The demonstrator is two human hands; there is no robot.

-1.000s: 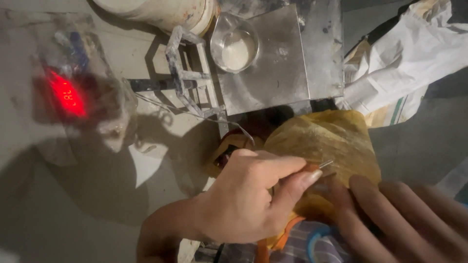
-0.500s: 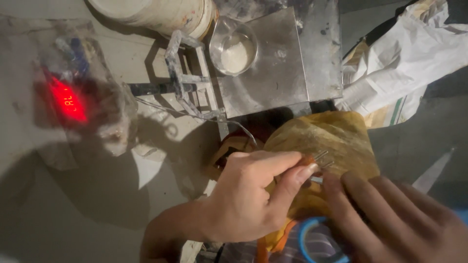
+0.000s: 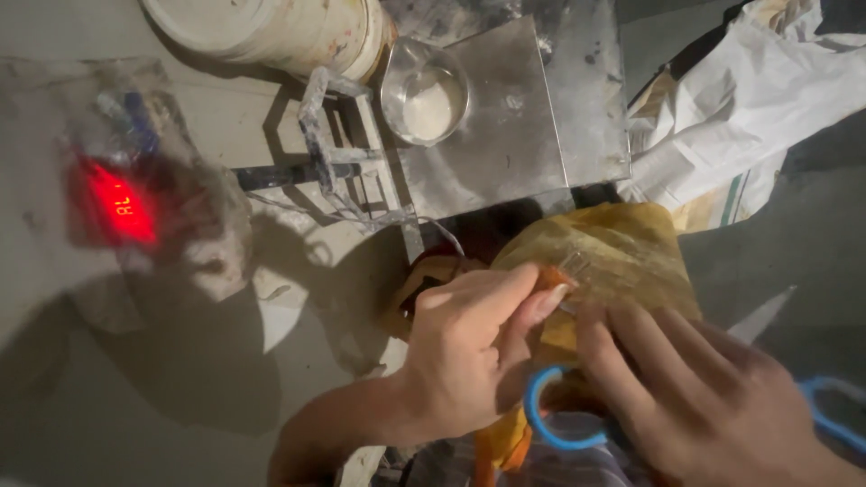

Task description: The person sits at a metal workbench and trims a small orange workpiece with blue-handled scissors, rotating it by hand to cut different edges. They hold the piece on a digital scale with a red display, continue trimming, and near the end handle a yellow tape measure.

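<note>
Both hands are down at the bottom of the view, busy on a yellow plastic bag (image 3: 606,257) lying on the worktop (image 3: 180,379); the left hand (image 3: 469,356) is curled, thumb and fingers pinching the bag's crinkled edge, and the right hand (image 3: 713,397) lies with fingers stretched flat along the bag just beside it, pressing rather than gripping. A blue ring handle (image 3: 550,424) loops beneath the two hands. Up top, a glass bowl of white powder (image 3: 424,95) sits on a steel scale platform (image 3: 505,126), a white bucket (image 3: 280,32) beside it, a red glowing display (image 3: 122,206) off to the left, a white sack (image 3: 758,99) at right
</note>
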